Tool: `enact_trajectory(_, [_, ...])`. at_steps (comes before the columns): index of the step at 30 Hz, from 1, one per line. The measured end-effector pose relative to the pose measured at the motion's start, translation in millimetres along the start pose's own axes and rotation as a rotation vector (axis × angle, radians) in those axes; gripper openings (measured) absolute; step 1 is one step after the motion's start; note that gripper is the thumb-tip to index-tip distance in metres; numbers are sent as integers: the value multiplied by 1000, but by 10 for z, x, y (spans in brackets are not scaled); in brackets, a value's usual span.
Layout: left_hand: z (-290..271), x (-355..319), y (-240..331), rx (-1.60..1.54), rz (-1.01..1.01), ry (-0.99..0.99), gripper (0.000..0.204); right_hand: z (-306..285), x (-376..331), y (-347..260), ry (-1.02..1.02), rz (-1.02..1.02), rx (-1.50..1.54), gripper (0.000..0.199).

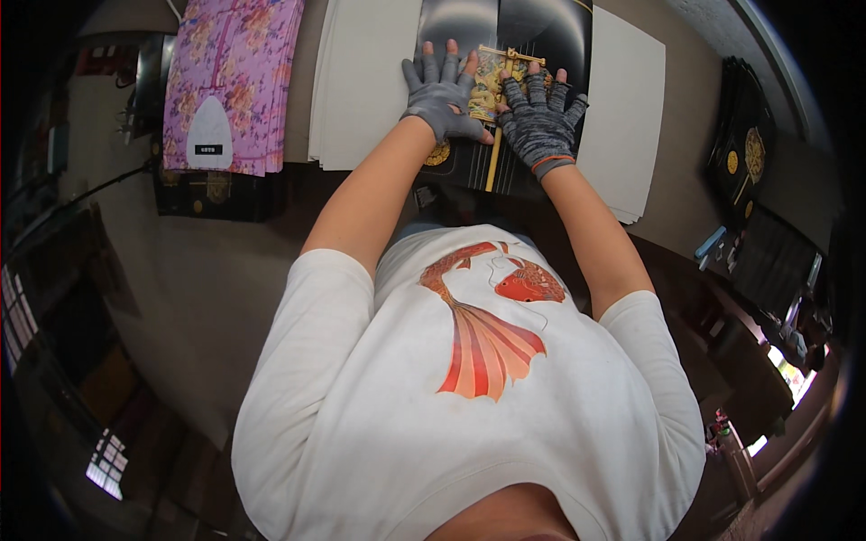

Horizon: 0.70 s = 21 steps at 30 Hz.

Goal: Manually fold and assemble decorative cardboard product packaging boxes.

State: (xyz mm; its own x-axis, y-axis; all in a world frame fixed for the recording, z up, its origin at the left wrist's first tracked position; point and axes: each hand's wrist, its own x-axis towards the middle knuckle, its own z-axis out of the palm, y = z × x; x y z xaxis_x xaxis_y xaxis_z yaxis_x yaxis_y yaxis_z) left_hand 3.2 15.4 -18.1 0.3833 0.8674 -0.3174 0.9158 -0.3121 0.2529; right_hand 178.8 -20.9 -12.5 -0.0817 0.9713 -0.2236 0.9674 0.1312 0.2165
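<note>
black gold-patterned sheet (488, 86) beneath fingers (430, 68) (spread, gloved)

black panel (488, 97): top cropped, partly under left hand (443, 97), right hand (541, 119) | floral stack (230, 77): top cropped

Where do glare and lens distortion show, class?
Head view: glossy black-and-gold printed sheet shows pale glare near the picture's top; head view: right-hand plain white sheets have a bowed outer edge; head view: corners fall into darkness.

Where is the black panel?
In the head view, the black panel is at the top, just right of centre, beneath the left hand and right hand.
</note>
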Motion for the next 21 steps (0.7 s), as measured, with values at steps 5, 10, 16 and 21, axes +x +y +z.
enact_trajectory(5, [-34,-7,8,9,-21,-40,146,-17,11,-13,-40,-9,-3,60])
enact_trajectory(10, [-221,-46,109,39,-33,-117,140,-57,2,2,-49,-20,5,60])
enact_trajectory(16, [-538,23,471,263,63,-239,115,-109,62,55,-146,-50,15,68])
enact_trajectory(21, [-222,231,613,390,100,-62,68,273,337,408,68,-119,30,73])
